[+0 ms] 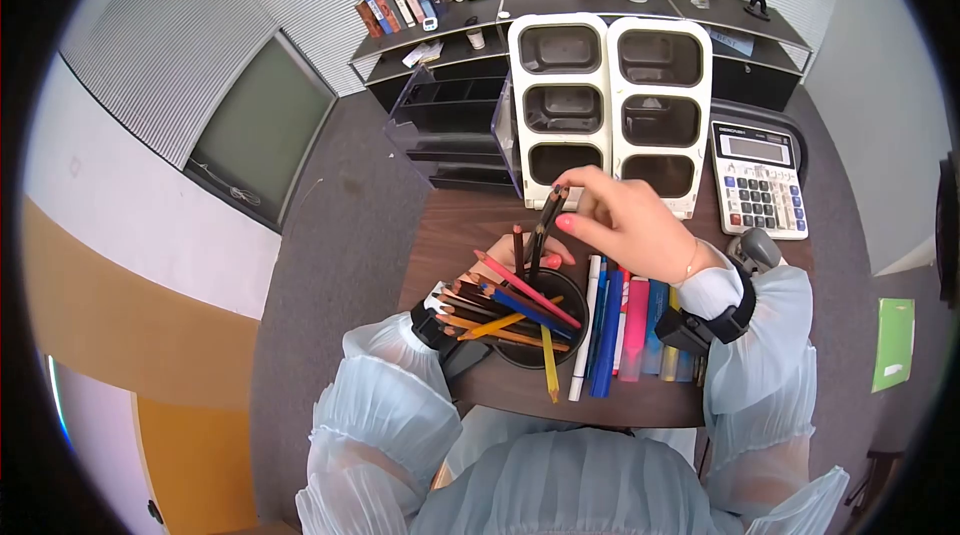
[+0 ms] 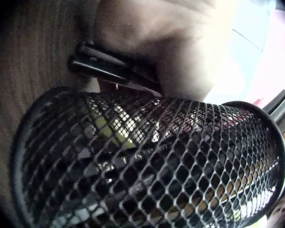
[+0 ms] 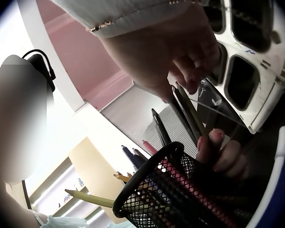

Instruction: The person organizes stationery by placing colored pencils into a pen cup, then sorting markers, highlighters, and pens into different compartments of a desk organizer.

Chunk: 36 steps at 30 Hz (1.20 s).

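A black mesh pen cup (image 2: 180, 161) leans toward the person, with coloured pencils fanned out over its rim. Among them are a yellow pencil (image 1: 550, 365), an orange pencil (image 1: 492, 328) and a pink pencil (image 1: 512, 277). At the cup's far side, my left hand (image 1: 553, 251) curls its fingers around several black pencils (image 3: 186, 111) standing along the cup. Their lower ends show between palm and mesh in the left wrist view. My right hand (image 1: 640, 220) reaches in from the right and pinches the upper tips of these pencils between thumb and fingers.
Right of the cup lies a row of pens: a white marker (image 1: 584, 335), a blue marker (image 1: 604, 340), a pink highlighter (image 1: 633, 330) and others. Behind stand a white compartment organizer (image 1: 610, 115) and a clear-sided black rack (image 1: 455, 150). A calculator (image 1: 762, 180) rests at the right.
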Motion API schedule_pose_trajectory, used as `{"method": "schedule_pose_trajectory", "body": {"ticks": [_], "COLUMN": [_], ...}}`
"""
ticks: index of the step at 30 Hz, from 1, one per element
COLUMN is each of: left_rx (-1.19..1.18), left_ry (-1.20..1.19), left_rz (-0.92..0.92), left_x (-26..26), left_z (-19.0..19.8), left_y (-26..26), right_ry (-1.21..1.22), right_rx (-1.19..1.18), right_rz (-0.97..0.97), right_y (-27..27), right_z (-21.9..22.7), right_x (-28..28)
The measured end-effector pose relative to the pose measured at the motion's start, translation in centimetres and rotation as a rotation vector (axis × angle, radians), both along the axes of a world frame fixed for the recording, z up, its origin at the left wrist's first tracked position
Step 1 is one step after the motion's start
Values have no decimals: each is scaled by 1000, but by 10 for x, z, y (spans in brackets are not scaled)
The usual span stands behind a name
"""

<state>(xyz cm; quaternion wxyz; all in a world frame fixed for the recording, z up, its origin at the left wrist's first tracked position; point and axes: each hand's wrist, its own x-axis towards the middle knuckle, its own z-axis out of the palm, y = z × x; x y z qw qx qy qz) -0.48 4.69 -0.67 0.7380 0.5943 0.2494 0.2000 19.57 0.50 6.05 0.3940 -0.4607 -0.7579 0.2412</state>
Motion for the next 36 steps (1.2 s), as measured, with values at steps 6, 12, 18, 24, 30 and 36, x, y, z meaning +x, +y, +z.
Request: {"method": "schedule_pose_trajectory", "body": {"ticks": [6, 12, 18, 24, 30, 36], "left_rx": [32, 175, 70, 109, 5, -76], "left_ry": [109, 152, 24, 21, 44, 11], "left_rz": [-61, 67, 18, 76, -28, 26], "left_x": [0, 5, 1, 1, -3, 0], "left_z": [-5, 1, -19, -9, -10, -8], "left_y": [9, 3, 12, 6, 9, 5], "right_ry": [183, 780, 275, 122, 92, 489], "right_rx": [-107, 441, 414, 153, -20, 205], "right_rz": [99, -244, 87, 5, -17, -161], "right_y": [4, -10, -30, -14, 0, -12], "right_z": [-10, 22, 39, 23, -6, 14], "right_x": [0, 14, 21, 6, -2, 7]}}
